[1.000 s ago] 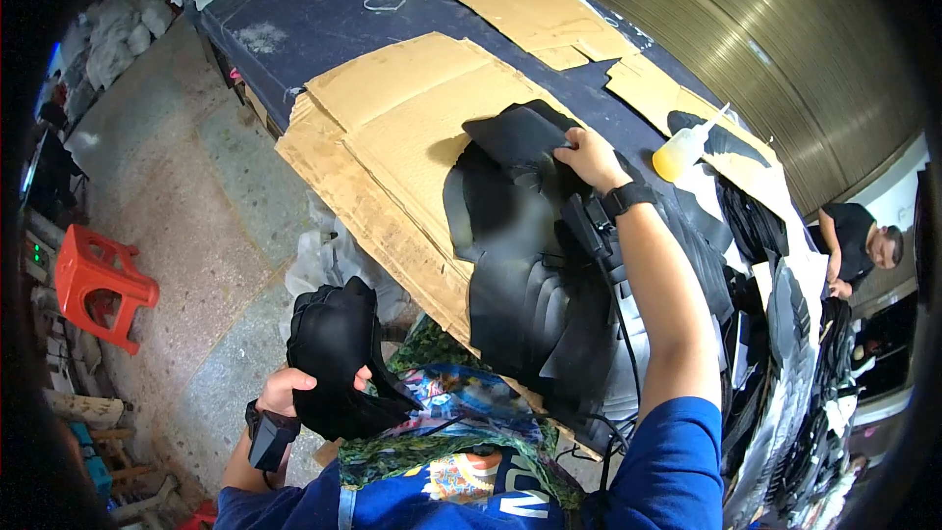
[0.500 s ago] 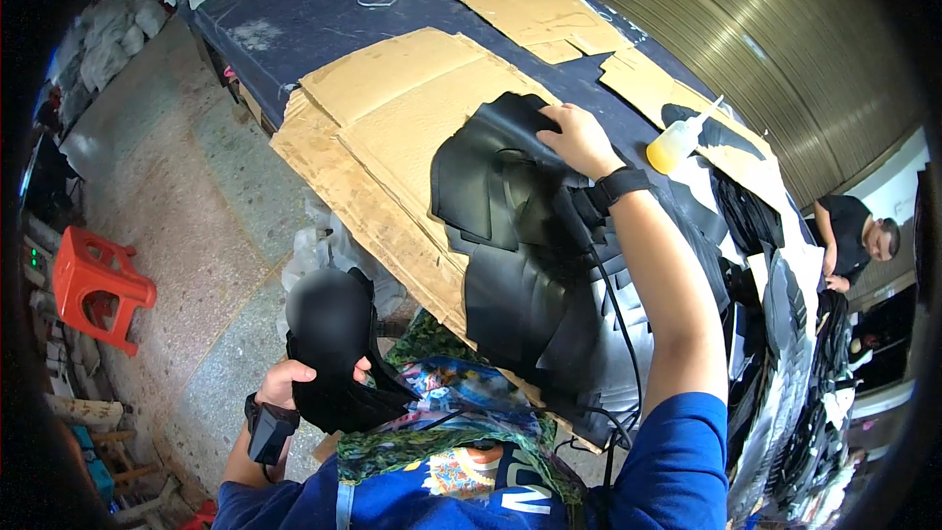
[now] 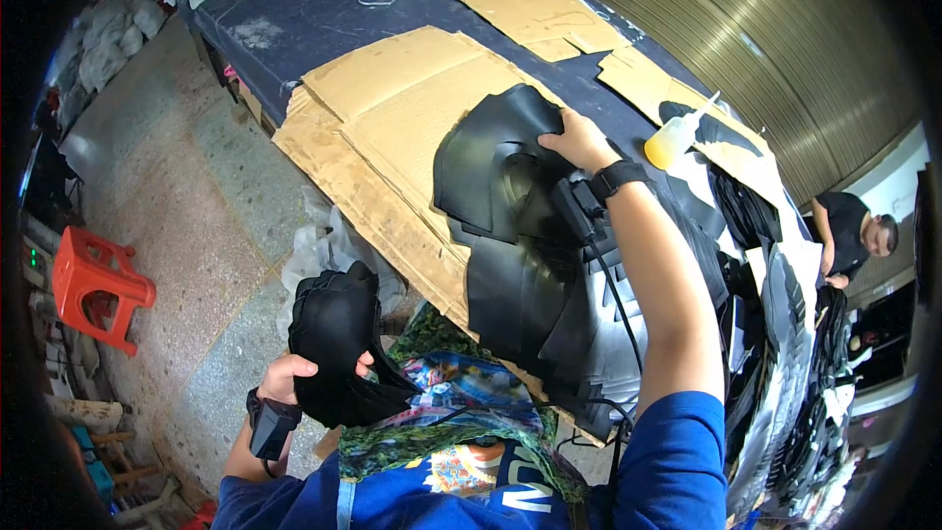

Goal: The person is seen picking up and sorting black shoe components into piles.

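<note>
My left hand [image 3: 284, 379], low on the left, is closed around a stack of black leather pieces [image 3: 336, 326], thumb on top and a fingertip showing at the far side. The stack is held off the table, in front of my body. My right hand [image 3: 583, 141] reaches over the table and pinches the right edge of a curved black leather piece [image 3: 478, 175]. That piece lies on top of other black leather pieces [image 3: 510, 299], overlapping on the cardboard [image 3: 392, 79]. Part of the fingers of my right hand is hidden.
A squeeze bottle of yellow liquid [image 3: 670, 141] stands on the dark table [image 3: 257, 34] beyond my right hand. More cardboard [image 3: 530, 10] lies farther back. A red stool [image 3: 101, 287] stands on the floor to the left. A person [image 3: 852, 232] is at the far right.
The curved piece under my right hand now lies flatter and more spread out. In my left hand the stack has shifted slightly, and its layered upper edges show.
</note>
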The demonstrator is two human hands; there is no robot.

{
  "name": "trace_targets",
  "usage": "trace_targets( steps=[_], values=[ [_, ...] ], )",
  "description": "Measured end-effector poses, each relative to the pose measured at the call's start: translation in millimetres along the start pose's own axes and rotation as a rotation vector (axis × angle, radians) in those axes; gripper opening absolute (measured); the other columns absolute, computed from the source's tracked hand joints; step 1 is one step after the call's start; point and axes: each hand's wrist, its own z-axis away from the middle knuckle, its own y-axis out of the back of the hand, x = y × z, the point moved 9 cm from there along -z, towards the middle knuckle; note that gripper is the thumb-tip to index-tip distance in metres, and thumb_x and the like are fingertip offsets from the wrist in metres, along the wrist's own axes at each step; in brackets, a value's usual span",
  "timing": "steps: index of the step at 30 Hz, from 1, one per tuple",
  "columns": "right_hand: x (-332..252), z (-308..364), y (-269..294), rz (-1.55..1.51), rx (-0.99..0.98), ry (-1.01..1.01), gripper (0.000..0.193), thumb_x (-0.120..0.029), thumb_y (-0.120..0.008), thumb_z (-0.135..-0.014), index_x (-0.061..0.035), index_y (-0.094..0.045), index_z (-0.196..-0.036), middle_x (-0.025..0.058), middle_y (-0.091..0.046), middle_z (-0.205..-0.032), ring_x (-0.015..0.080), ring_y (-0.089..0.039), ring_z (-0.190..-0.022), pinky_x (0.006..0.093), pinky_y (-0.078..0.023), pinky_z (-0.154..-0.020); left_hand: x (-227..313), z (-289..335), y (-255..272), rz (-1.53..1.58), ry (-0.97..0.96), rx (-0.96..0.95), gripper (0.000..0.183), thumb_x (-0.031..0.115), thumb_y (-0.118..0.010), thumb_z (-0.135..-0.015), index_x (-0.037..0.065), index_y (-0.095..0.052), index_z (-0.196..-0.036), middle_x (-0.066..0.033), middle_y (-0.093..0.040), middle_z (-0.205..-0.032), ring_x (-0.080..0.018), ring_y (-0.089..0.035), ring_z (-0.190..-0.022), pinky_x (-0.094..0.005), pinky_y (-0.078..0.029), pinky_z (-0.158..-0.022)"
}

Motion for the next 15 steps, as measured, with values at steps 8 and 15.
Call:
trace_targets(
  steps=[8,15],
  values=[
    [-5,2,8,-0.036,0.094,0.083,0.058,-0.023,-0.068,-0.063,0.0047,-0.051,-0.110,0.0237,-0.057,-0.100,0.0315,-0.055,-0.097,0.0343,-0.042,-0.086,42,12,3,-0.163,-0.175,0.175,0.067,0.023,-0.059,-0.057,-0.010,-0.042,-0.113,-0.0240,-0.056,-0.097,-0.0291,-0.058,-0.085,-0.0368,-0.046,-0.081],
    [-34,26,46,-0.161,0.172,0.246,0.055,-0.015,-0.067,-0.069,0.0069,-0.045,-0.115,0.0218,-0.054,-0.108,0.0289,-0.052,-0.102,0.0319,-0.039,-0.088,93,14,-17,-0.315,-0.329,0.293,0.064,0.027,-0.055,-0.055,-0.010,-0.046,-0.107,-0.0201,-0.058,-0.092,-0.0255,-0.058,-0.081,-0.0323,-0.047,-0.077]
  ],
)
